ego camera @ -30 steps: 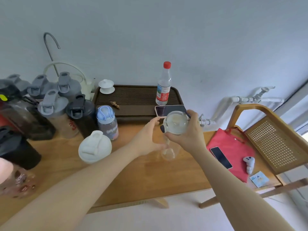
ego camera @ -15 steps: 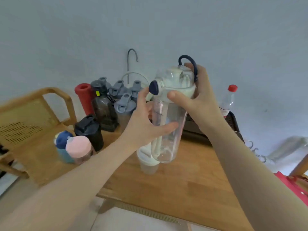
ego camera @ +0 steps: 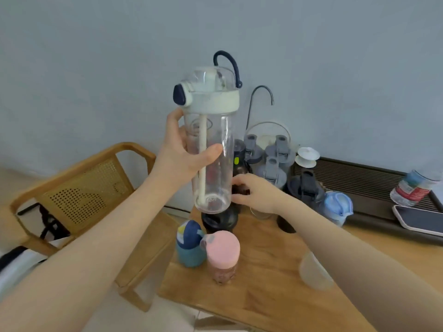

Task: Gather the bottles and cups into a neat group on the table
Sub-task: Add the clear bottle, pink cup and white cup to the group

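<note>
Gripping clear bottle [ego camera: 212, 149] aloft, left hand [ego camera: 182, 156] raised.

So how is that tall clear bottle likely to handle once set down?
Probably light: the clear bottle looks empty, and the left hand alone holds it up. Likely tippy, being tall and narrow with a bulky lid. Its smooth wall may be slippery.
</note>
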Tool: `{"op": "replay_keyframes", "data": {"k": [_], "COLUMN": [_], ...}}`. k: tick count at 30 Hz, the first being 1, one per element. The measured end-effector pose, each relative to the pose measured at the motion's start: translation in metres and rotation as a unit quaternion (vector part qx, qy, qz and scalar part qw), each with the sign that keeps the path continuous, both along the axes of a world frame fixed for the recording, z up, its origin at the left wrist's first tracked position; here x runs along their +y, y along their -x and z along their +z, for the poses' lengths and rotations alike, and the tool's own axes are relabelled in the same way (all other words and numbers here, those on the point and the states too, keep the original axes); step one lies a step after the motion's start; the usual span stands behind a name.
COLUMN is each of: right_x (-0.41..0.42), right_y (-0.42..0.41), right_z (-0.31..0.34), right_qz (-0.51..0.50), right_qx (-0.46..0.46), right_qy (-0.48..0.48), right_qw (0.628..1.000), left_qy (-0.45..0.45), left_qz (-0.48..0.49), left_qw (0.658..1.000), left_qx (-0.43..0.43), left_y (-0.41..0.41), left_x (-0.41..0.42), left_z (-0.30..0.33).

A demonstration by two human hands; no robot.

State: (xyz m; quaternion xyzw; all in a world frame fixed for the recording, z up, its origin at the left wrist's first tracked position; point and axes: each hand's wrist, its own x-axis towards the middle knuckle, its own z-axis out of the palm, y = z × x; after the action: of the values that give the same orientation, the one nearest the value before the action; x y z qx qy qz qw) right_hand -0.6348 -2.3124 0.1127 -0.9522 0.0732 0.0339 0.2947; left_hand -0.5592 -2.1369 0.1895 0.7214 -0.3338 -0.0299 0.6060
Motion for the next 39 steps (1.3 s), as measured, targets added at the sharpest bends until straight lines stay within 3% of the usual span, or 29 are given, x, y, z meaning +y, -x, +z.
{"op": "replay_keyframes", "data": {"k": [5, 7, 11, 16, 22, 32, 36, 39], "right_x": [0.033, 0.041, 0.046, 0.028, 0.015, 0.031, 0.033, 0.035], "right_y": [-0.033, -0.039, -0.044, -0.029, -0.014, -0.014, -0.014, -0.015], "right_z": [-0.035, -0.041, -0.041, -0.032, -0.034, -0.035, -0.036, -0.038], "right_qz": [-0.034, -0.045, -0.065, -0.103, -0.137, -0.135, -0.151, -0.18], "right_qx": [0.132, 0.151, 0.148, 0.167, 0.178, 0.142, 0.13, 0.138], "right_qy": [0.004, 0.054, 0.154, 0.191, 0.136, 0.143, 0.107, 0.088], "right_qw": [0.991, 0.986, 0.975, 0.962, 0.965, 0.97, 0.974, 0.97], "left_qy": [-0.049, -0.072, -0.136, -0.206, -0.228, -0.255, -0.245, -0.23], "left_qz": [-0.011, -0.026, -0.081, -0.2, -0.288, -0.309, -0.297, -0.351], "left_qw": [0.999, 0.997, 0.985, 0.95, 0.921, 0.905, 0.922, 0.886], "left_qx": [0.017, 0.023, 0.072, 0.124, 0.128, 0.141, -0.027, -0.198], "left_y": [-0.063, -0.081, -0.106, -0.117, -0.114, -0.117, -0.127, -0.126], "left_x": [0.019, 0.021, 0.026, 0.023, 0.014, 0.006, 0.02, 0.012], "left_z": [-0.031, -0.045, -0.084, -0.135, -0.174, -0.177, -0.135, -0.112]}}
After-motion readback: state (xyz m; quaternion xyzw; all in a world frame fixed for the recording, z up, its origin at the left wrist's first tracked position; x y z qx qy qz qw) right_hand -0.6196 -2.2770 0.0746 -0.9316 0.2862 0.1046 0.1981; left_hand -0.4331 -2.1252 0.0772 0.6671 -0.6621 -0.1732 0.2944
